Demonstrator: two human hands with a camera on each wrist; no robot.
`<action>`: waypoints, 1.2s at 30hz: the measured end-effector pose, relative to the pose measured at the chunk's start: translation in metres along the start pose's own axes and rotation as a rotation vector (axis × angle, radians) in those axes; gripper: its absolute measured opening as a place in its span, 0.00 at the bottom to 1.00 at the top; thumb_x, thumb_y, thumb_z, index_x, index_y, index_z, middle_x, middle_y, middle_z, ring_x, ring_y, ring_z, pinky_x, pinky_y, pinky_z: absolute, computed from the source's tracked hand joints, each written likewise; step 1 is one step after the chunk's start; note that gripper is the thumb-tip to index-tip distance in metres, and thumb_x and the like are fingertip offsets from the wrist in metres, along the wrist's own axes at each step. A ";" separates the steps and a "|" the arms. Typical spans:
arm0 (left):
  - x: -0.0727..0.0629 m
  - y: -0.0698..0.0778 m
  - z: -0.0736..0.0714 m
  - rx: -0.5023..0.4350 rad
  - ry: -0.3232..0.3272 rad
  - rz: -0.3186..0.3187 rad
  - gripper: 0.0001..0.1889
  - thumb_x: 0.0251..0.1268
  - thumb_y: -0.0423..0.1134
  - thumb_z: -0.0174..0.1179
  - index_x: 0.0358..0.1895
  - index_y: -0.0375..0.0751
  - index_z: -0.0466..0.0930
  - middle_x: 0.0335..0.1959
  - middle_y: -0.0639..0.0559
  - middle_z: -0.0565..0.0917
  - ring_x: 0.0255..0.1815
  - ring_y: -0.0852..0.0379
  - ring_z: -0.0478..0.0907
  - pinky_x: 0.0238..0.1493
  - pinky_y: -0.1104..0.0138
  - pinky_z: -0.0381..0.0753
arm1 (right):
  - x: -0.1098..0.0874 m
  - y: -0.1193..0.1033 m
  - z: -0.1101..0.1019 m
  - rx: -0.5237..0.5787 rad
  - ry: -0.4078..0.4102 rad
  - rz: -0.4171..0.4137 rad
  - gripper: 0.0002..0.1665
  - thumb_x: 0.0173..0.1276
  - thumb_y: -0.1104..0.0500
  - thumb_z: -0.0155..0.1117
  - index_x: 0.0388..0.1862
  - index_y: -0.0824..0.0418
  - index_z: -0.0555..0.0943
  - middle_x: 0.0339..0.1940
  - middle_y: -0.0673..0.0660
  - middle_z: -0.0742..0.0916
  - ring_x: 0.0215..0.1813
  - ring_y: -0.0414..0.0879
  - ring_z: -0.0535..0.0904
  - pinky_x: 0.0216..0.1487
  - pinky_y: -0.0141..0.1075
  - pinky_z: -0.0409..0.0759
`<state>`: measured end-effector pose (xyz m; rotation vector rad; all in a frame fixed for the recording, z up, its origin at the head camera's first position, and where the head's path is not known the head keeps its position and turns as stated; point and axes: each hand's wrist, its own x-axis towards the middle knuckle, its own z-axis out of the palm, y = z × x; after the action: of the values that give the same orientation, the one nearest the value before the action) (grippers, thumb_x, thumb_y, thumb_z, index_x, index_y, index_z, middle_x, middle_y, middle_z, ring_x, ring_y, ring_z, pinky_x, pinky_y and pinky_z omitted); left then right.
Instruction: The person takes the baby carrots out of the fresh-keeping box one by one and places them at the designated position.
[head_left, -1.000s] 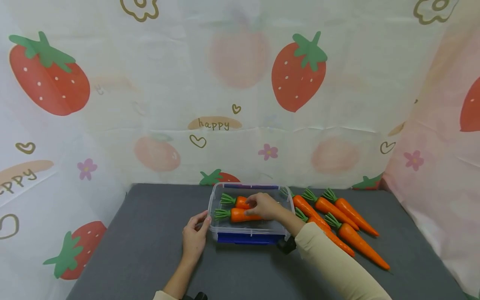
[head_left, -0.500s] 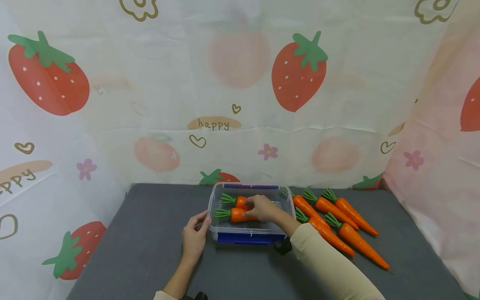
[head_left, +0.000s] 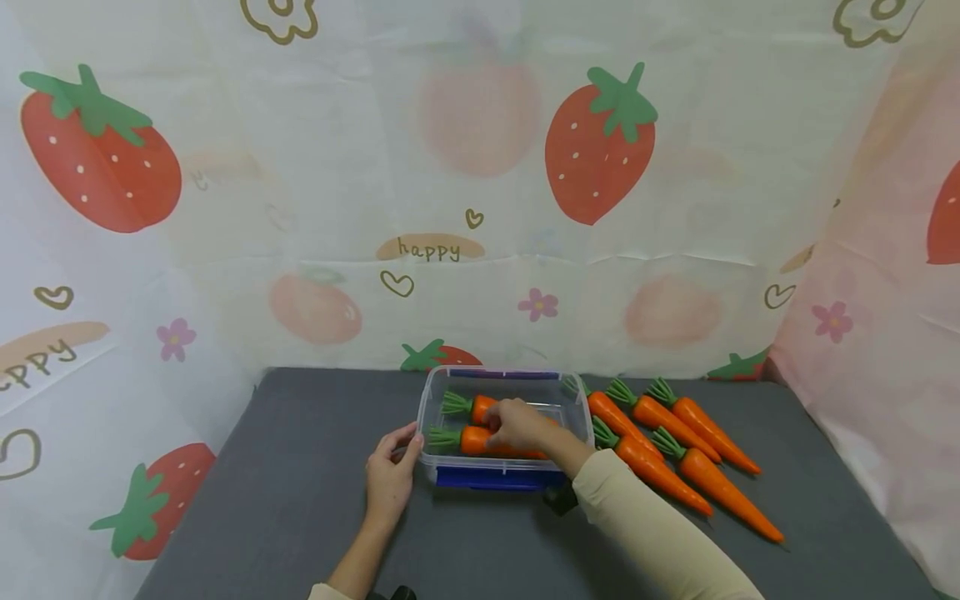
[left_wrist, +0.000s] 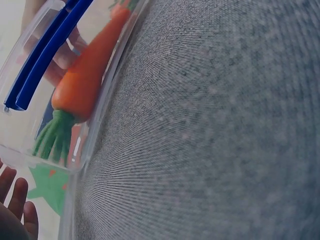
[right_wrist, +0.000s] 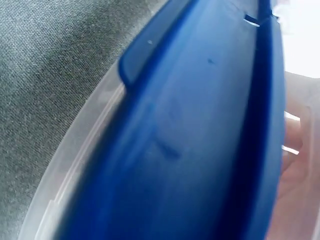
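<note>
A clear plastic food container (head_left: 495, 464) with blue latches holds two orange carrots with green tops, the rear carrot (head_left: 482, 407) and the front carrot (head_left: 474, 440). The front one also shows through the wall in the left wrist view as a carrot (left_wrist: 82, 90). My right hand (head_left: 525, 425) reaches over the right rim and touches the carrots, thumb on the front one and forefinger by the rear one, not wrapped round either. My left hand (head_left: 388, 475) rests loosely against the container's left front corner. A blue latch (right_wrist: 180, 130) fills most of the right wrist view.
Several more carrots lie right of the container, among them a nearest carrot (head_left: 727, 492) and a farthest carrot (head_left: 716, 433). They rest on a grey cloth-covered table (head_left: 322, 450). A strawberry-print curtain (head_left: 360, 167) stands behind and at both sides.
The front carrot has moved toward the container's near wall, and its right part shows more. My right hand has shifted slightly nearer me. My left hand stays at the corner.
</note>
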<state>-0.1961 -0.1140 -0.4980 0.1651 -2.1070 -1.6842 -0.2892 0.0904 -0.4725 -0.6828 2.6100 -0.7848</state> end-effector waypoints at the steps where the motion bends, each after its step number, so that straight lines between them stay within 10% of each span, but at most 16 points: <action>1: 0.000 0.000 0.000 -0.004 0.000 0.001 0.13 0.63 0.31 0.63 0.49 0.28 0.83 0.43 0.35 0.85 0.36 0.72 0.76 0.40 0.81 0.75 | 0.000 -0.001 0.001 -0.007 -0.005 -0.001 0.23 0.60 0.59 0.72 0.54 0.66 0.82 0.46 0.59 0.87 0.48 0.51 0.81 0.54 0.45 0.80; 24: 0.000 0.001 0.000 -0.007 0.003 -0.008 0.13 0.63 0.30 0.63 0.49 0.27 0.83 0.43 0.34 0.85 0.38 0.71 0.76 0.41 0.81 0.74 | 0.002 0.002 0.007 -0.092 -0.073 -0.064 0.21 0.61 0.60 0.70 0.53 0.65 0.82 0.52 0.59 0.86 0.53 0.52 0.81 0.58 0.46 0.78; 36: 0.001 0.000 0.000 -0.018 -0.005 -0.018 0.13 0.64 0.31 0.62 0.49 0.27 0.83 0.42 0.34 0.84 0.36 0.75 0.75 0.41 0.82 0.75 | -0.006 -0.001 -0.013 0.016 0.032 -0.031 0.31 0.57 0.57 0.75 0.59 0.65 0.80 0.51 0.60 0.86 0.44 0.47 0.80 0.49 0.41 0.81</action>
<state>-0.1968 -0.1147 -0.4978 0.1749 -2.0998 -1.7151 -0.2896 0.0983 -0.4607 -0.7135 2.6249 -0.8319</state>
